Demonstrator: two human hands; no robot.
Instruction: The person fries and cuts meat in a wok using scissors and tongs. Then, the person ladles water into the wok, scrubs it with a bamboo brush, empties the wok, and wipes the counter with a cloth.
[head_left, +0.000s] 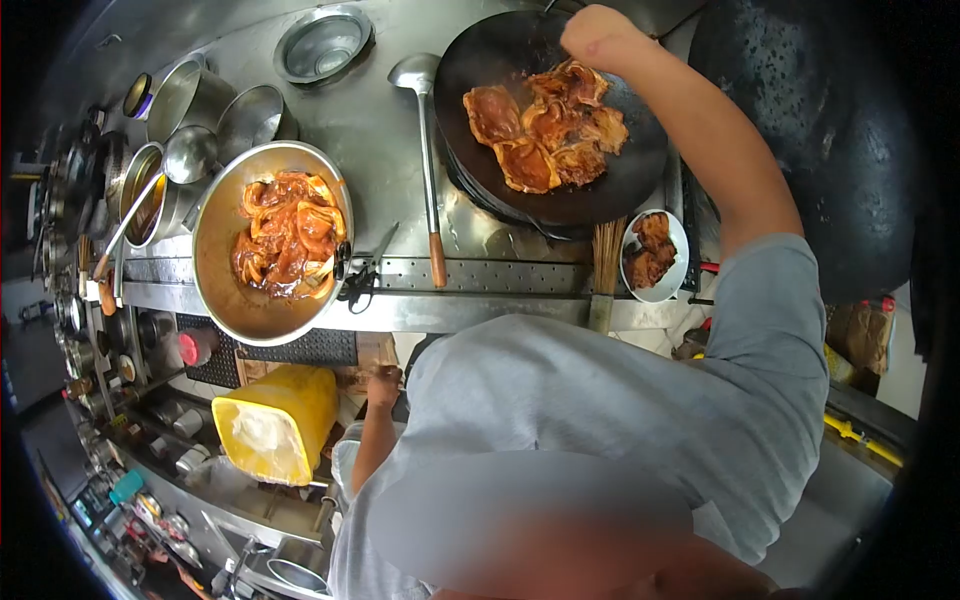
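Observation:
My right hand (595, 36) is closed at the far rim of a black wok (460, 110); what it grips, if anything, is hidden. Several browned slices of meat (550, 125) lie in the wok below that hand. Down beside my body at the lower left is my left hand (383, 387), small and dark, its fingers unclear. A large steel bowl (215, 290) on the left holds raw-looking marinated meat (290, 235), with black-handled scissors (362, 280) beside its rim. Darker cooked pieces (650, 250) sit in a white bowl (683, 240) near the counter's front edge.
A long ladle (430, 170) lies between bowl and wok. A bamboo brush (605, 265) stands by the white bowl. Steel pots (185, 100) and a basin (322, 45) are at the back left. A yellow bin (320, 400) is below the counter; another large wok (810, 110) is at right.

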